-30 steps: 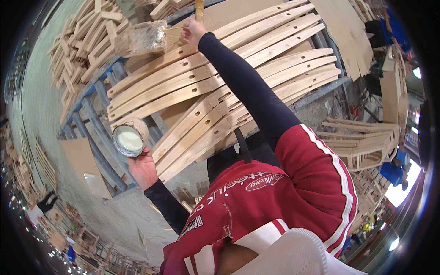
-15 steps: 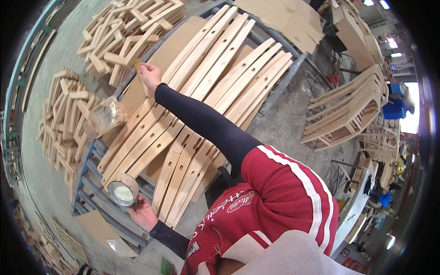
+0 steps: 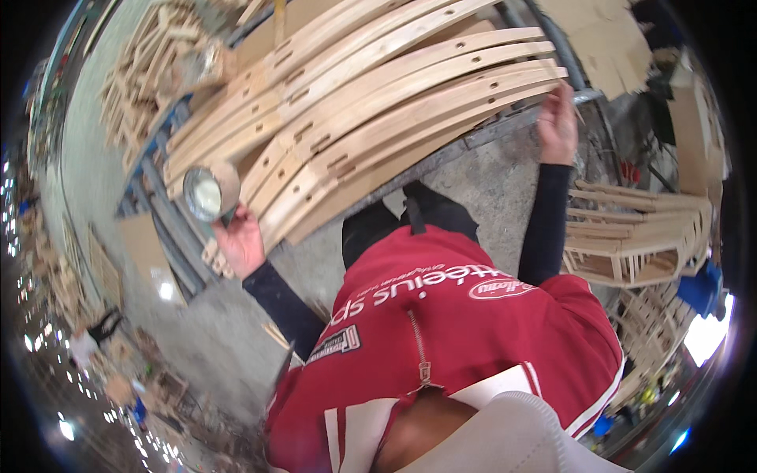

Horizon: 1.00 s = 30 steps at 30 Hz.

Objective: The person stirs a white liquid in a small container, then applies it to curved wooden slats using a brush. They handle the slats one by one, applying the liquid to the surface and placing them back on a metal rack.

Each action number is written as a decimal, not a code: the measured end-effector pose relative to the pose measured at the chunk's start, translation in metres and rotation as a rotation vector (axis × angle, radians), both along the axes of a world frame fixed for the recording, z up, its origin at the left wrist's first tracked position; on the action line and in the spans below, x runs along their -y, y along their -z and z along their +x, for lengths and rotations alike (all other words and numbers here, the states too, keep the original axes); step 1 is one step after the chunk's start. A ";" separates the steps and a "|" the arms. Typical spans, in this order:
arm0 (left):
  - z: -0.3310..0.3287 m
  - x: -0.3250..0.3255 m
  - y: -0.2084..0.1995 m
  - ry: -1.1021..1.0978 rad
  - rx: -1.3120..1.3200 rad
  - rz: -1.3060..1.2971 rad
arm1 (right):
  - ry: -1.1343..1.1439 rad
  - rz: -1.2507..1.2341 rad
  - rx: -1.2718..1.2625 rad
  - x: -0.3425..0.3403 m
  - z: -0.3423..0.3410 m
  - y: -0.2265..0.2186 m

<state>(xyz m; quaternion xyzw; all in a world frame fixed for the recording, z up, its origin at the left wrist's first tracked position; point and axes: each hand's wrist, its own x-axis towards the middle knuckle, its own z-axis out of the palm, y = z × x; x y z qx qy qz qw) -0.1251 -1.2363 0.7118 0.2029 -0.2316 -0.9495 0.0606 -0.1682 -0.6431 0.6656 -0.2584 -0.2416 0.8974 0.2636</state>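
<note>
My left hand (image 3: pixel 240 243) is closed on a round tub (image 3: pixel 229 183), tan outside with a grey rim. Pale, creamy contents fill it, and its mouth is tilted toward me. My right hand (image 3: pixel 558 130) reaches the far right ends of the long curved wooden slats (image 3: pixel 410 98). Its fingers are pressed together beside the slat tips; a thin sliver shows there, too blurred to name. The slats lie side by side in two groups, with round holes and slots cut into them.
Beneath the slats are cardboard and a blue-grey metal rack (image 3: pixel 162 229). Jointed wooden pieces (image 3: pixel 134 102) are heaped at the left, beside a clear plastic-wrapped bundle (image 3: pixel 197 69). Curved wooden frames (image 3: pixel 639 229) stand at the right. A cardboard sheet (image 3: pixel 595 43) lies at the far right.
My right hand has swung from the left side of the slats across to their far right ends. My left hand still holds the tub. The whole view has turned.
</note>
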 end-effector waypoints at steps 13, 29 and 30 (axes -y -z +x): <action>0.130 -0.005 -0.034 -0.528 0.081 0.116 | -0.282 -0.081 0.040 -0.005 -0.032 0.021; 0.220 0.187 0.023 -0.590 0.039 0.059 | -0.429 0.069 -0.032 0.170 0.000 0.007; 0.217 0.207 0.025 -0.566 0.035 0.053 | -0.421 0.094 -0.029 0.186 0.010 0.005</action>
